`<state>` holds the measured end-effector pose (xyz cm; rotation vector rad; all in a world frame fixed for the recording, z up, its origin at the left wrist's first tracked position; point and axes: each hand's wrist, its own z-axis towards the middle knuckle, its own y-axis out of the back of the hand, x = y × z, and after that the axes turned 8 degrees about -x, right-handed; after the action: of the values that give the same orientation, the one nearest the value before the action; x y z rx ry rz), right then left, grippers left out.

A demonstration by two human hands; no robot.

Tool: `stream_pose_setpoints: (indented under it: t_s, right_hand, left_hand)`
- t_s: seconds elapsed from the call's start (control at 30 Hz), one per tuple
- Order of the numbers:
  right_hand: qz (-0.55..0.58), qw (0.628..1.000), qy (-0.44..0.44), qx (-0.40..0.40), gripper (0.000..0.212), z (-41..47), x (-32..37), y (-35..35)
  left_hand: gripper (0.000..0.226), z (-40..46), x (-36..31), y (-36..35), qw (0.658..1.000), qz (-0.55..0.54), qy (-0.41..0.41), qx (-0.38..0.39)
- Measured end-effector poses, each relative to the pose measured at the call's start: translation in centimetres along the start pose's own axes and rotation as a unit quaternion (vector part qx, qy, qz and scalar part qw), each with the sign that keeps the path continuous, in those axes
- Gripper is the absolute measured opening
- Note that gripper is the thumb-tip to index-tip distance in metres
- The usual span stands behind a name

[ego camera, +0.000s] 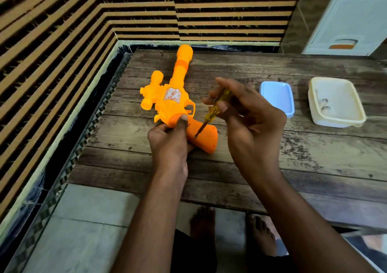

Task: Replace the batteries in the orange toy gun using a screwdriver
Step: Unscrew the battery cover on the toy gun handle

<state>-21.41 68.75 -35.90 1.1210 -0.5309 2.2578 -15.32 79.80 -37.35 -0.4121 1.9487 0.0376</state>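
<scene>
The orange toy gun (173, 97) lies on its side on the wooden table (272, 153), barrel pointing away from me. My left hand (169, 140) grips it where the body meets the handle, thumb pressed on top. My right hand (245, 113) pinches a screwdriver (215, 107) with a clear yellow handle. Its metal tip sits on a screw spot in the gun's handle (204, 136).
A blue lid (277, 98) lies right of my hands. Further right stands a white plastic box (337, 102) with small metal parts inside. A striped wall runs along the left and back edges. My bare feet (230, 228) show below the table's front edge.
</scene>
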Motion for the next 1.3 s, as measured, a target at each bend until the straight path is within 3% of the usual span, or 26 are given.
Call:
stream_pose_setpoints:
  t_s: [0.17, 0.37, 0.7, 0.83, 0.9, 1.0, 1.1, 1.2, 1.3]
  right_hand:
    - [-0.067, 0.994, 0.082, -0.023, 0.027, 0.3, -0.1, 0.6]
    - [-0.225, 0.947, 0.222, 0.062, 0.023, 1.3, -3.5, 1.4]
    - [-0.339, 0.891, 0.16, 0.256, 0.04, 1.1, -7.3, 1.7]
    - [-0.341, 0.892, 0.127, 0.267, 0.035, 1.3, -7.5, 1.7]
    - [-0.323, 0.911, 0.107, 0.232, 0.035, 1.3, -6.8, 1.3]
    - [-0.279, 0.956, 0.043, 0.081, 0.034, 1.2, -4.8, 0.6]
    - [-0.135, 0.976, -0.168, -0.02, 0.029, 0.1, -2.6, -0.5]
    - [0.102, 0.914, -0.389, -0.057, 0.027, -1.9, -0.9, -1.5]
    - [0.241, 0.821, -0.505, -0.118, 0.027, -2.3, -0.4, -1.3]
  left_hand:
    - [0.003, 0.1, 0.0, 0.0, 1.0, 0.004, 0.002, -0.009]
    - [0.001, -0.1, -0.1, 0.2, 1.0, -0.008, 0.015, -0.002]
    - [0.008, -0.3, -0.7, 0.5, 0.998, -0.054, 0.032, -0.005]
    - [0.017, -0.2, -0.8, 0.8, 0.995, -0.084, 0.056, -0.001]
    - [0.023, -0.2, -0.8, 0.7, 0.993, -0.098, 0.06, 0.022]
    - [0.021, -0.3, -0.7, 0.7, 0.994, -0.096, 0.009, 0.057]
    - [0.016, -0.3, -0.7, 0.4, 0.985, -0.013, -0.162, 0.061]
    - [0.031, -0.8, -0.8, -0.6, 0.956, 0.086, -0.265, 0.086]
    - [0.044, -1.2, -0.3, -1.4, 0.935, 0.147, -0.301, 0.119]
